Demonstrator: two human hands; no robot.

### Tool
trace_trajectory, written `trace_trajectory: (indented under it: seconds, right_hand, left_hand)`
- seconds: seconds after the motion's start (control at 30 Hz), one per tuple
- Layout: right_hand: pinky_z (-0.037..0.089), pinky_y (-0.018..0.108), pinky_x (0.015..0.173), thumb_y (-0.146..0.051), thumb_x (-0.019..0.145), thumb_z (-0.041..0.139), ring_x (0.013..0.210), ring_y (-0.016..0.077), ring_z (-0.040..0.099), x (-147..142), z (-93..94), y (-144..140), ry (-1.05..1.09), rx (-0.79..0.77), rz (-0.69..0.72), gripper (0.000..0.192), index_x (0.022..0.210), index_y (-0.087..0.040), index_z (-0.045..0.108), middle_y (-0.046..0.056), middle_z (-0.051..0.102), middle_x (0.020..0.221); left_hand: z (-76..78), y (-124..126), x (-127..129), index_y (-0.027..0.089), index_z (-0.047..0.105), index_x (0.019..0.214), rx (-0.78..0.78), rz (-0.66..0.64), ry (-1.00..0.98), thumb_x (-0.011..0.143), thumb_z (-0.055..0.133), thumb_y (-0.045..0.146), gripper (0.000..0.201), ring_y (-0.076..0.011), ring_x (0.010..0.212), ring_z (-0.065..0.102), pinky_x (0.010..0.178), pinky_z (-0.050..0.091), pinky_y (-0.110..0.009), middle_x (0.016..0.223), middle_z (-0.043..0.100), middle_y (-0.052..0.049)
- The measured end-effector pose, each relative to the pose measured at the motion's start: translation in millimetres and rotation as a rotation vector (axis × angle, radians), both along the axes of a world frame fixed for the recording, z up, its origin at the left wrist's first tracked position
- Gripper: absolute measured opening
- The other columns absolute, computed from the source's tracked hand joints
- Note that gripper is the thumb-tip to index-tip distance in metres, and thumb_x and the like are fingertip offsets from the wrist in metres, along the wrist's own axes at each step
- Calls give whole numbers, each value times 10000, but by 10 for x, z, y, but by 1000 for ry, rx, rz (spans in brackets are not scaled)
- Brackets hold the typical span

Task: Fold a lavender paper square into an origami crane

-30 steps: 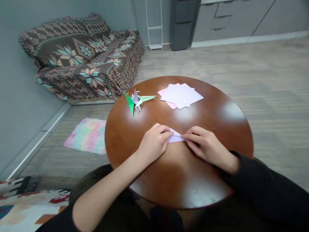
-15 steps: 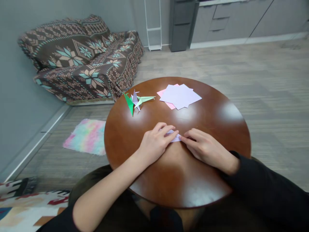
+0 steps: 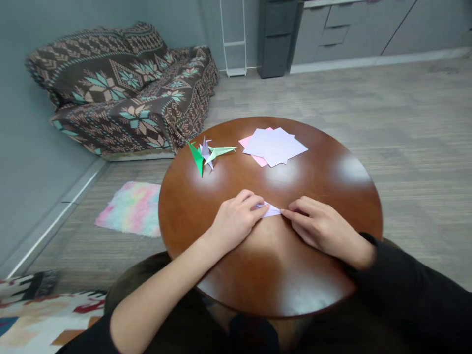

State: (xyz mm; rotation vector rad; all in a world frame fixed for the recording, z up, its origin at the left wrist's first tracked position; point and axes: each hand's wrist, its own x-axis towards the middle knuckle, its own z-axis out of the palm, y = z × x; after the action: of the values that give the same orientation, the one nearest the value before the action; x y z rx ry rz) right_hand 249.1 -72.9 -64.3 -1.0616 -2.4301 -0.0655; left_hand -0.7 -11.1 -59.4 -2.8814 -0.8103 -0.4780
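A small folded piece of lilac origami paper (image 3: 272, 210) lies on the round wooden table (image 3: 236, 290), pointing to the right. My left hand (image 3: 238, 216) covers its left part, with curled fingers pressing it down on the tabletop. At its right tip, the thumb and forefinger of my right hand (image 3: 313, 221) are pinched together on the paper. The folds beneath my left fingers are hidden.
Several folded paper cranes, among them a green crane (image 3: 196, 158) and a pale green one (image 3: 220, 153), stand at the table's far left. Behind my hands lies a fanned stack of lilac and pink paper (image 3: 275, 146). A covered sofa (image 3: 129, 93) stands beyond.
My right hand has slid a little to the right along the paper to its tip. The left fingers have drawn back slightly, so more of the paper shows.
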Motion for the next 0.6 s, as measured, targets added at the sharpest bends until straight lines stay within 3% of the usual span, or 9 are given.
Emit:
trace_trajectory:
  seconds: [0.27, 0.47, 0.6]
  right_hand:
    - [588, 382, 757, -135, 982, 581, 877, 231, 668, 30, -101, 33, 237, -96, -104, 174, 1086, -198, 706, 110, 708, 1019]
    - [580, 368, 733, -128, 995, 554, 869, 228, 666, -22, -65, 66, 183, -63, -50, 185, 1064, -187, 715, 120, 715, 1009]
    - [562, 362, 715, -134, 1015, 527, 849, 227, 646, -33, -25, 60, 97, -46, -14, 214, 1117, -163, 713, 133, 725, 1015]
  left_hand:
    - [21, 11, 1, 183, 711, 1191, 18, -59, 7, 1073, 419, 204, 315, -213, 1057, 599, 815, 551, -319, 1167, 734, -67]
    - [27, 0, 21, 189, 698, 1206, 6, -43, 43, 1071, 436, 205, 295, -210, 1069, 602, 770, 549, -307, 1179, 738, -67]
    - [18, 8, 14, 279, 661, 1323, 16, -62, 43, 1071, 457, 235, 328, -208, 1050, 594, 728, 530, -301, 1203, 735, -42]
